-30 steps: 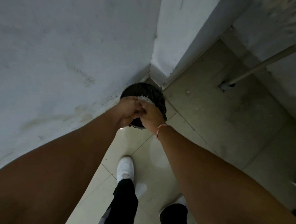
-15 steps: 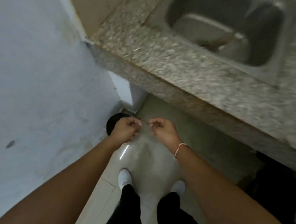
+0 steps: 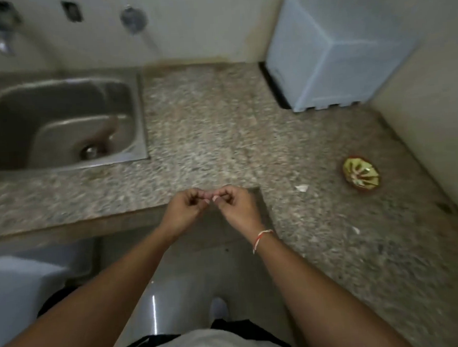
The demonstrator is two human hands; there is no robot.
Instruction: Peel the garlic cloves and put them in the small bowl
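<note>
green small bowl (image 3: 360,174) sits on granite counter (image 3: 219,125), contents unclear.

Head-worn view, downward over countertop (image 3: 219,125)

Upper left: sink (image 3: 58,122) in brushed, dully shining metal. Centre: speckled stone surface (image 3: 206,126), looking matt and grainy. Upper right: pale blue box (image 3: 330,49) of smooth plastic. Bottom: floor (image 3: 176,297) tile showing a glossy reflecting streak.
</note>
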